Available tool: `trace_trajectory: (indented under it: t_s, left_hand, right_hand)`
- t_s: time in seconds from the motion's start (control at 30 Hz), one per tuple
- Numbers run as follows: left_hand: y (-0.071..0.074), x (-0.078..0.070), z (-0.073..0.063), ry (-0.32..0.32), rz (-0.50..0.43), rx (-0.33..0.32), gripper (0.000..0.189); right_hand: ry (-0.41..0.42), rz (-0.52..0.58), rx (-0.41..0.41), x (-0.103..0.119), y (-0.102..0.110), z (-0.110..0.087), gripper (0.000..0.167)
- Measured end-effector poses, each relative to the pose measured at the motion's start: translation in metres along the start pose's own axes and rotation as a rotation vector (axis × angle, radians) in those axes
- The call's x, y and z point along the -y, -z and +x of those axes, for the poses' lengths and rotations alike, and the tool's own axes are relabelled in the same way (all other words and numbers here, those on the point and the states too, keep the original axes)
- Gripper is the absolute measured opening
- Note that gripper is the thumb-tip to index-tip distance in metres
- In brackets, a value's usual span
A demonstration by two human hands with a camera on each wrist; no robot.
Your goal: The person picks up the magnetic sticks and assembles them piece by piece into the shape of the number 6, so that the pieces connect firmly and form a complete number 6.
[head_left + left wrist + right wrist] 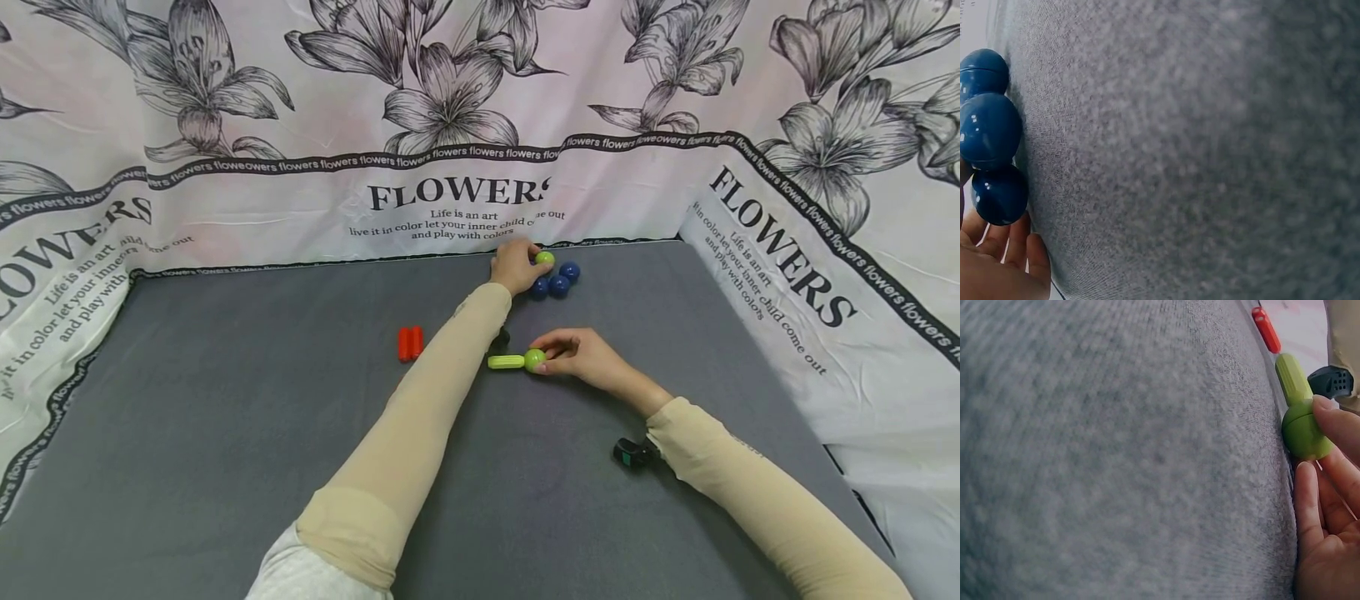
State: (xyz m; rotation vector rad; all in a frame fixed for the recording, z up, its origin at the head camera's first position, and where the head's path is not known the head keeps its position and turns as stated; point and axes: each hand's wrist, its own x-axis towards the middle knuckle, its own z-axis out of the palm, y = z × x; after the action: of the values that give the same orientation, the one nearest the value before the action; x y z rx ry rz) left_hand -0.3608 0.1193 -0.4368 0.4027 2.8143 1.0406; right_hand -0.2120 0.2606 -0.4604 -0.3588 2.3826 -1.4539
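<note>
At the far side of the table, my left hand (513, 265) pinches a light green ball (545, 259). Several dark blue balls (558, 287) cluster just beside it; in the left wrist view they partly block the fingers (1017, 240), and the green ball is hidden. Closer in, my right hand (581, 358) grips another green ball (535, 360) between thumb and fingers. That ball touches the end of a ridged light green stick (506, 362) lying on the table. In the right wrist view a seam runs round the green ball (1304, 431).
Two red sticks (410, 343) lie side by side left of the left forearm. Black wrist cameras show by the left sleeve (504, 337) and the right sleeve (632, 452). Flower-printed cloth (450, 200) walls the grey table (225, 400) at the back and sides.
</note>
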Motion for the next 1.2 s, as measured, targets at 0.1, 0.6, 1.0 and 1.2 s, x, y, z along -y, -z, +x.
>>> trace_trajectory:
  t_s: [0.1,0.6,1.0,1.2]
  left_hand:
    - [0.001,0.0,0.002,0.001,0.017,0.007,0.039]
    - [0.019,-0.008,-0.004,-0.117,-0.021,0.044,0.04]
    - [0.037,0.005,-0.029,-0.24,-0.194,0.09,0.037]
    - [0.05,0.013,-0.047,-0.264,-0.232,0.115,0.036]
  right_hand:
    - [0.006,0.004,-0.002,0.001,0.0,0.001,0.034]
    - [0.015,-0.008,-0.009,0.003,0.0,0.0,0.033]
    - [0.022,-0.012,-0.012,0.004,-0.001,0.004,0.035]
    - [-0.001,-0.009,-0.012,0.002,-0.001,0.002,0.035]
